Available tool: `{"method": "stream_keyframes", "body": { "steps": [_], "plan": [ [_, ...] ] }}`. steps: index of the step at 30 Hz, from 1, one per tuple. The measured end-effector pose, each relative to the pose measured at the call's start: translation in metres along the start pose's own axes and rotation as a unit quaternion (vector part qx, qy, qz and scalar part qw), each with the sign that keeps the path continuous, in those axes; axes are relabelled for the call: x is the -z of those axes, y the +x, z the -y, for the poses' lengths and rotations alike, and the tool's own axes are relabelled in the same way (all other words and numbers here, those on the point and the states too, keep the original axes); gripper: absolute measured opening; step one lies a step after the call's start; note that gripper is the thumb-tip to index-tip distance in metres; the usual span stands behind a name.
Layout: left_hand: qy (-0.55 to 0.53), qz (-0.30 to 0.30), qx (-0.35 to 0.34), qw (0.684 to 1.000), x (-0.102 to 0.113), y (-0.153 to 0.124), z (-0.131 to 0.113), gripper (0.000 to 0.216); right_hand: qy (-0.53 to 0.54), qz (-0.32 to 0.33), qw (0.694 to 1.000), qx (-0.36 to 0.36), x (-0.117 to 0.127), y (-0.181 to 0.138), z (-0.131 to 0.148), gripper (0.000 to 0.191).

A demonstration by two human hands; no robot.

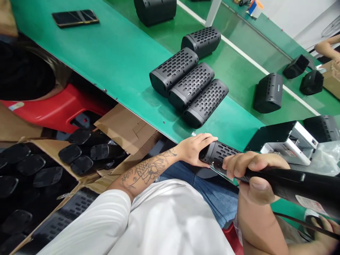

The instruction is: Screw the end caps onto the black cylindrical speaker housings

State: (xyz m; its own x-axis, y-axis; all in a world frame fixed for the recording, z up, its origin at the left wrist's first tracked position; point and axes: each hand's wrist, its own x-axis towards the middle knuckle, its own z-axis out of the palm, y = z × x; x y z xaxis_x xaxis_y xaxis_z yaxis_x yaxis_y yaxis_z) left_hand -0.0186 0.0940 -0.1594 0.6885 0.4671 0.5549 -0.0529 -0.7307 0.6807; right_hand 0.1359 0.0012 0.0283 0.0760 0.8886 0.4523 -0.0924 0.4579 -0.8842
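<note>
My left hand [195, 148] grips the near end of a black perforated housing [224, 150] at the table edge, fingers over its top. My right hand [256, 173] is wrapped around a black electric screwdriver [300, 184], held almost level with its tip toward the housing. The tip itself is hidden behind my right fingers, so whether it touches the housing cannot be seen. Beyond my left hand, several similar housings [191, 83] lie side by side on the green table [119, 67].
A white and black boxy device [289, 143] stands right of the housing, beside a clear plastic bag [325, 159]. Cartons of black housings [82, 164] sit below left, near a red stool [61, 109]. A phone [75, 17] lies at the far left. Other people's hands [328, 47] show at right.
</note>
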Motion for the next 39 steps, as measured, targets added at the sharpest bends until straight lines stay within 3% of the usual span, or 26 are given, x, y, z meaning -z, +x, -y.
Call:
{"method": "stream_keyframes", "body": {
  "steps": [4,10,17,21,24,26,27,29,31,33,35,37,39],
  "plan": [
    [0.001,0.005,-0.004,1.000,0.002,0.001,-0.001,0.109,0.009,0.025,1.000,-0.003,0.001,0.000,-0.003,0.015],
    [-0.006,0.025,0.021,0.999,0.003,0.001,-0.004,0.110,0.004,0.152,0.988,0.013,0.016,0.003,-0.011,0.016],
    [0.004,0.029,0.023,0.999,0.007,0.002,-0.004,0.108,-0.002,0.113,0.993,0.019,0.004,-0.001,-0.015,0.017],
    [0.056,-0.030,-0.006,0.998,0.000,-0.008,-0.013,0.111,-0.010,0.072,0.997,-0.005,0.012,-0.011,0.000,0.017],
    [0.155,-0.119,0.018,0.981,-0.019,-0.032,-0.038,0.123,-0.057,-0.023,0.997,0.045,0.040,-0.013,0.021,0.029],
    [0.205,-0.160,0.056,0.964,-0.034,-0.055,-0.060,0.126,-0.124,-0.169,0.970,0.121,0.069,-0.007,0.034,0.035],
    [0.213,-0.169,0.059,0.960,-0.040,-0.068,-0.070,0.121,-0.171,-0.263,0.937,0.156,0.087,-0.002,0.038,0.035],
    [0.195,-0.152,0.017,0.969,-0.049,-0.088,-0.085,0.095,-0.263,-0.434,0.840,0.189,0.124,0.011,0.039,0.031],
    [0.146,-0.095,-0.072,0.982,-0.054,-0.096,-0.093,0.065,-0.316,-0.535,0.764,0.176,0.158,0.022,0.032,0.022],
    [0.105,-0.016,-0.174,0.979,-0.057,-0.090,-0.097,0.039,-0.316,-0.571,0.742,0.155,0.186,0.028,0.021,0.018],
    [0.099,0.041,-0.273,0.956,-0.057,-0.070,-0.100,0.020,-0.301,-0.576,0.747,0.140,0.203,0.027,0.010,0.017],
    [0.123,0.068,-0.338,0.931,-0.052,-0.041,-0.105,0.017,-0.298,-0.572,0.755,0.119,0.211,0.019,0.002,0.016],
    [0.163,0.103,-0.329,0.924,-0.042,-0.006,-0.111,0.030,-0.299,-0.565,0.762,0.102,0.214,0.009,-0.001,0.019]
  ]
}}
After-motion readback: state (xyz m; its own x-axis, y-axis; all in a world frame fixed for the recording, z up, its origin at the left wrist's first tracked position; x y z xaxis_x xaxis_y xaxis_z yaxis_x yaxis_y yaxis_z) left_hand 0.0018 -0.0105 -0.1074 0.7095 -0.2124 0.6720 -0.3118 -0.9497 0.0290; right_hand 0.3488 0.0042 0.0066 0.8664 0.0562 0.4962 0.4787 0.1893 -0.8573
